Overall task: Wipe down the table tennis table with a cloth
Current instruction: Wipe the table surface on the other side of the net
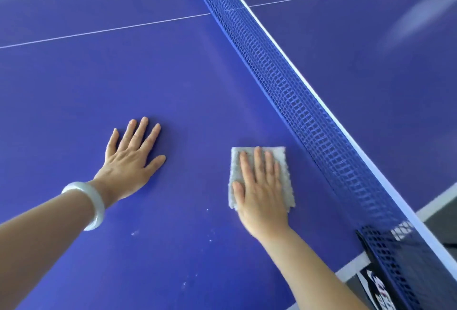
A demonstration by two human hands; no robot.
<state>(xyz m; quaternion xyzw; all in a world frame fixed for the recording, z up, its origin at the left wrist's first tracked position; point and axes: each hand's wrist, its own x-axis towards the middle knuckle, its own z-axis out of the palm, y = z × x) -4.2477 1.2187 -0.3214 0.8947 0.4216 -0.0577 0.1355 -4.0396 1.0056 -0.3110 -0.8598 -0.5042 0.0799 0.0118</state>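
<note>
The blue table tennis table (173,82) fills the view. A folded pale grey cloth (288,181) lies flat on it, close to the net. My right hand (261,186) presses down on the cloth with straight fingers, covering most of it. My left hand (131,161) rests flat on the bare table surface to the left of the cloth, fingers spread. A pale bangle (87,204) sits on my left wrist.
The blue mesh net (284,82) with a white top band runs diagonally from top centre to bottom right. Its clamp post (385,267) stands at the table's right edge. A thin white centre line (103,30) crosses the table. A few small white specks (134,233) mark the surface near me.
</note>
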